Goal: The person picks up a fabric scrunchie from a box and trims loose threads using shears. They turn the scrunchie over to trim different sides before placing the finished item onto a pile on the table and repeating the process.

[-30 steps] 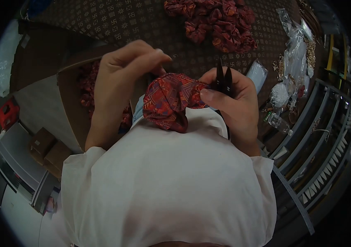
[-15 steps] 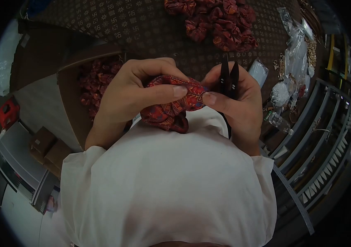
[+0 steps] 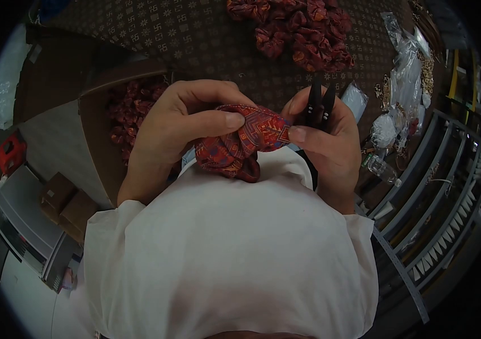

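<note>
Brown cloth with a pale repeated print (image 3: 206,45) spreads over the surface across the top of the frame. At the far left lies a red object (image 3: 12,153), with small brown cartons (image 3: 58,193) lower down. Right of these, an open cardboard box (image 3: 94,141) holds a heap of dark red gathered fabric pieces (image 3: 130,116).

Near the centre, the left hand (image 3: 186,116) pinches a red patterned scrunchie (image 3: 234,144), its thumb lying on the near side of the fabric. The scrunchie is bunched above the white shirt (image 3: 223,243), a loop of it hanging toward the chest. Beyond it, at the upper centre, sits a pile of red scrunchies (image 3: 302,34).

Just right of centre, the right hand (image 3: 328,135) grips the scrunchie's right end between thumb and fingers and also holds black snips (image 3: 320,107), blades upward and parted. Farther right are clear plastic bags (image 3: 404,68), a clear bottle (image 3: 383,169) and a grey metal rack (image 3: 421,192).
</note>
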The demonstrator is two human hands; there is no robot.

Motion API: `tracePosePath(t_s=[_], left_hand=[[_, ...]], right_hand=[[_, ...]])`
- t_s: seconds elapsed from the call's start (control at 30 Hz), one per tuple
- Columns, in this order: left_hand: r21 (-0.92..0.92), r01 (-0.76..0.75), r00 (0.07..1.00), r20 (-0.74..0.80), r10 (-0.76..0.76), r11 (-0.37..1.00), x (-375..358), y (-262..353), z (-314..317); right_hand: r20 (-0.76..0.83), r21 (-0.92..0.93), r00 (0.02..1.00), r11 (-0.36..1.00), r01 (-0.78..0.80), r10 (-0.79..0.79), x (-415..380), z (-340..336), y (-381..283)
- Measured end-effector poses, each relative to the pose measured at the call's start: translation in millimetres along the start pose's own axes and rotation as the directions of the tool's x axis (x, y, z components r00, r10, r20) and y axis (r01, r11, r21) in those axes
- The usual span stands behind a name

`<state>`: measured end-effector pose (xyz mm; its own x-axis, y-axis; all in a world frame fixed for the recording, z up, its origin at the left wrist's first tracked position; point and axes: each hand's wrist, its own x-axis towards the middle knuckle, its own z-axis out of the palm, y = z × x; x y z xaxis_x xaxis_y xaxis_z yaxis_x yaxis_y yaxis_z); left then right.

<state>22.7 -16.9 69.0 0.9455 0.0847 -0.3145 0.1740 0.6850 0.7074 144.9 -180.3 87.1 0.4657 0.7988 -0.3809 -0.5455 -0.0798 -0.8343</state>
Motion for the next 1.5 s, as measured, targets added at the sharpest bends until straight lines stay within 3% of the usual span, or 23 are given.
tracePosePath(t_s=[0.1,0.17,0.27,0.3,0.37,0.5,0.57,0.6,0.63,0.7,0.8,0.87,0.9,0.97,1.0,1.07,1.2,1.27,1.33,1.4,1.43,1.47,1.5], left_hand=[[0.086,-0.087,0.979,-0.175,0.101,0.992,-0.8,-2.7,-8.2],[0.104,-0.245,0.892,-0.364,0.266,0.964,2.7,-9.2,-32.1],[0.092,-0.313,0.852,-0.412,0.323,0.945,6.0,-6.6,-39.8],[0.092,-0.313,0.852,-0.413,0.323,0.945,7.4,-8.8,-34.8],[0.330,-0.373,0.897,-0.112,0.428,0.867,12.8,-18.0,-16.8],[0.558,-0.227,0.951,-0.050,0.306,0.798,19.1,-31.4,-16.7],[0.857,-0.109,0.904,-0.125,0.409,0.504,13.6,-27.8,-38.3],[0.931,0.076,0.905,-0.215,0.367,0.358,7.4,-23.0,-47.6],[0.947,0.260,0.886,-0.312,0.342,0.190,-1.2,-17.4,-59.5],[0.882,0.420,0.893,-0.361,0.268,-0.212,-25.1,-22.3,-100.1],[0.752,0.550,0.832,-0.532,0.158,-0.363,-49.0,-16.7,-117.4],[0.770,0.556,0.831,-0.520,0.197,-0.314,-48.5,-14.8,-113.8],[0.785,0.561,0.826,-0.510,0.240,-0.263,-47.7,-14.4,-110.8],[0.820,0.526,0.843,-0.468,0.264,-0.225,-35.9,-17.5,-100.6],[0.848,0.494,0.854,-0.431,0.292,-0.193,-30.1,-18.2,-94.7],[0.881,0.430,0.888,-0.374,0.266,-0.197,-17.9,-25.7,-83.7],[0.954,0.210,0.970,-0.177,0.166,-0.214,3.8,-57.8,-52.5],[0.991,0.100,0.993,-0.095,0.065,-0.088,8.2,-71.8,-41.9],[0.993,0.120,0.993,-0.120,0.020,0.003,15.1,-76.8,-37.8],[0.990,0.111,0.993,-0.108,-0.037,0.090,16.2,-82.3,-42.1],[0.986,0.111,0.980,-0.130,0.153,0.123,16.0,-87.1,-48.8],[0.983,0.098,0.931,-0.145,0.334,0.155,16.6,-88.8,-54.3],[0.985,0.073,0.936,-0.122,0.330,0.158,17.2,-85.4,-58.5]], right_hand=[[-0.125,0.004,0.992,1.000,-0.007,0.007,-0.4,-2.2,0.2],[-0.121,0.184,0.991,0.982,-0.037,0.059,-0.4,-12.7,0.7],[-0.225,0.122,0.974,0.991,0.053,-0.024,0.6,-12.5,3.4],[-0.225,0.122,0.974,0.991,0.052,-0.023,2.4,-11.1,5.5],[-0.263,0.038,0.961,0.995,0.096,-0.082,8.8,-6.0,11.2],[-0.266,0.031,0.963,0.999,0.043,-0.033,20.3,-8.0,18.9],[-0.364,-0.138,0.920,0.985,0.100,-0.145,32.2,-32.3,27.5],[-0.366,-0.138,0.919,0.985,0.102,-0.147,37.4,-45.9,30.2],[-0.437,-0.153,0.880,0.980,0.129,-0.184,42.6,-60.5,32.6],[-0.497,-0.170,0.839,0.973,0.153,-0.219,54.3,-77.8,42.2],[-0.544,-0.323,0.791,0.940,0.110,-0.280,72.0,-101.7,65.5],[-0.438,-0.689,0.830,0.722,-0.064,-0.345,88.2,-124.1,92.8],[-0.433,-0.689,0.834,0.722,-0.061,-0.343,98.5,-131.3,107.0],[-0.261,-0.911,0.830,0.409,-0.043,-0.494,118.5,-138.0,130.2],[-0.229,-0.912,0.844,0.410,-0.012,-0.485,125.3,-136.5,136.2],[-0.016,-0.996,0.804,0.082,0.041,-0.595,142.1,-130.7,146.4],[-0.001,-0.999,0.858,-0.042,-0.026,-0.514,161.2,-133.2,161.7],[0.071,-0.997,0.830,-0.065,0.043,-0.554,165.8,-144.7,158.2],[0.115,-0.993,0.825,-0.074,0.089,-0.554,162.5,-152.5,150.2],[0.031,-0.994,0.756,0.061,0.094,-0.654,152.7,-146.7,124.7],[0.030,-0.995,0.757,0.054,0.087,-0.653,144.6,-143.1,110.8],[-0.255,-0.787,0.827,0.605,0.124,-0.501,134.0,-134.7,94.8],[-0.408,-0.308,0.885,0.946,0.097,-0.224,124.3,-129.2,83.4]])
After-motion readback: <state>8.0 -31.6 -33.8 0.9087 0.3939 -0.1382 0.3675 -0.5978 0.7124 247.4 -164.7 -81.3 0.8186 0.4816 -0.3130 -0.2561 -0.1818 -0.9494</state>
